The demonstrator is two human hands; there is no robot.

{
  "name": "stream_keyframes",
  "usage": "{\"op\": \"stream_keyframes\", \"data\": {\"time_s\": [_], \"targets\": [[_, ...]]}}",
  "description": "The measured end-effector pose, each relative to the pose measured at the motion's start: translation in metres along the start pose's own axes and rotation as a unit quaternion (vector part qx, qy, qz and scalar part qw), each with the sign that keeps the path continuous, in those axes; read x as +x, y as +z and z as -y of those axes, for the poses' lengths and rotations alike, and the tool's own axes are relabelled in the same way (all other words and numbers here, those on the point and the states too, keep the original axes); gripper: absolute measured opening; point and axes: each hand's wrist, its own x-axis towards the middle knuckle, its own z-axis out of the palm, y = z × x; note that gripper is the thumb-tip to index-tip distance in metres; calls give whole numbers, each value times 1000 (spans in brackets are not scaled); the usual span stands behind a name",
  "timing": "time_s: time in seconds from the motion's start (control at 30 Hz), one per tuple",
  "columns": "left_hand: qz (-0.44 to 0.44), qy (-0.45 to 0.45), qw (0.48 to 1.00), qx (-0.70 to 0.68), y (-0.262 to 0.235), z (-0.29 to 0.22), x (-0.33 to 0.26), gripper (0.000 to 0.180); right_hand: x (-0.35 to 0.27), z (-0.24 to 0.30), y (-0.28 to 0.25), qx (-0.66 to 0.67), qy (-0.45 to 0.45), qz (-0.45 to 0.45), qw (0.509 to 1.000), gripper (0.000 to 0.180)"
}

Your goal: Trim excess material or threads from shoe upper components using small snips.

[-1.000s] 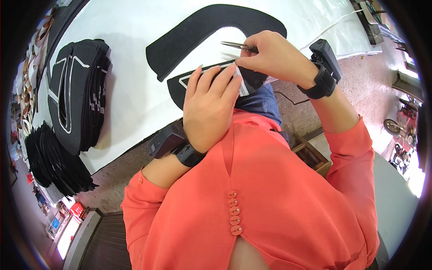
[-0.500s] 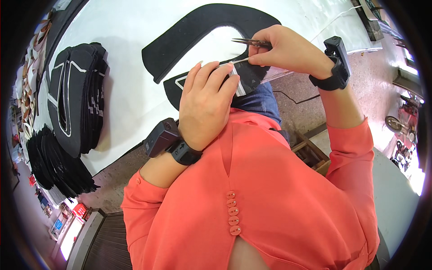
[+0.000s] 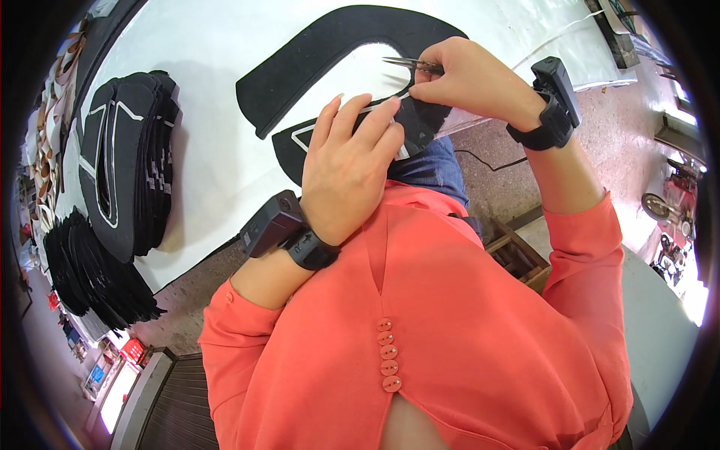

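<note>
A black U-shaped fabric-like piece (image 3: 315, 56) lies on the white table, its near arm marked by a thin white strip (image 3: 301, 136) bent into an angled outline. My left hand (image 3: 343, 169) rests on that near arm with its fingers stretched out, the fingertips pressing on or beside the strip. My right hand (image 3: 466, 84) is closed just to the right, near the curve of the piece. It holds small dark metal scissors (image 3: 409, 63), blades pointing left, and its thumb and finger pinch the strip's end. The scissor handles are hidden in my palm.
At the left of the white table (image 3: 217, 150) stands a stack of similar black pieces (image 3: 131, 165) with white strips. Nearer lies a bundle of black strips (image 3: 94, 270). A long white strip (image 3: 559, 31) trails toward the far right corner. A wooden crate (image 3: 516, 255) is below the table.
My left hand has shifted slightly and its fingers have spread, uncovering more of the white strip. My right hand has moved a little to the left, still holding the scissors.
</note>
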Motion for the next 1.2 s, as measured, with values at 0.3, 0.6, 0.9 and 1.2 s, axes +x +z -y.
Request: {"op": "stream_keyframes", "data": {"time_s": [0.3, 0.6, 0.9, 1.2], "targets": [[46, 34, 998, -3, 0, 3, 20, 27, 6, -9, -13, 49, -46, 75, 995, 20], [-2, 30, 1000, -5, 12, 0, 23, 32, 16, -14, -16, -42, -133, 18, 990, 24], [-27, 26, 998, 59, 20, -8, 26, 20, 25, -9, -25, -92, -137, 34, 986, 24], [32, 52, 998, -26, -3, 18, 14, 29, 14, -3, -2, -53, -65, 44, 996, 26]]}}
